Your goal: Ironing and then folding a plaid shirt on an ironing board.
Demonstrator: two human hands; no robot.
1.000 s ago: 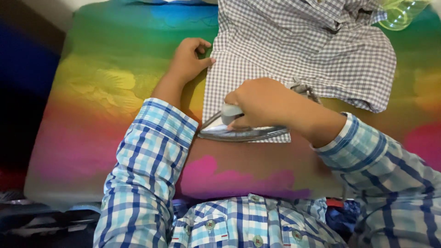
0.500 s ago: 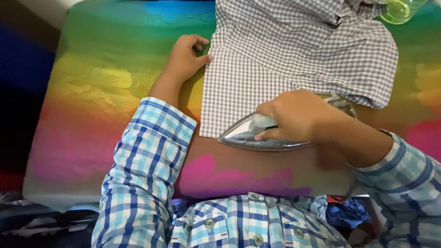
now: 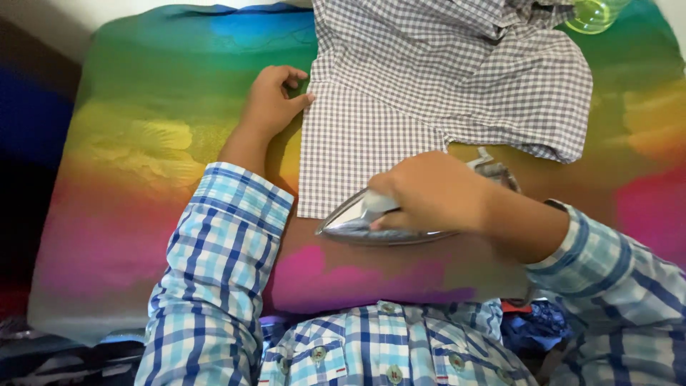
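A grey-and-white checked shirt (image 3: 429, 86) lies spread on a rainbow-coloured padded cloth (image 3: 143, 143). My right hand (image 3: 436, 191) grips the handle of a shiny metal iron (image 3: 357, 221), which rests at the shirt's near lower edge with its tip pointing left. My left hand (image 3: 275, 100) presses on the shirt's left edge, pinning the fabric with thumb and curled fingers. Both my arms wear blue checked sleeves.
A clear greenish plastic bottle (image 3: 592, 14) lies at the far right, beyond the shirt. The cloth's left edge drops to a dark area (image 3: 28, 143). Crumpled blue fabric (image 3: 536, 325) sits near my body at the lower right.
The iron slid right off the shirt's lower edge, then came back left along it. My left hand has stayed on the shirt's left edge.
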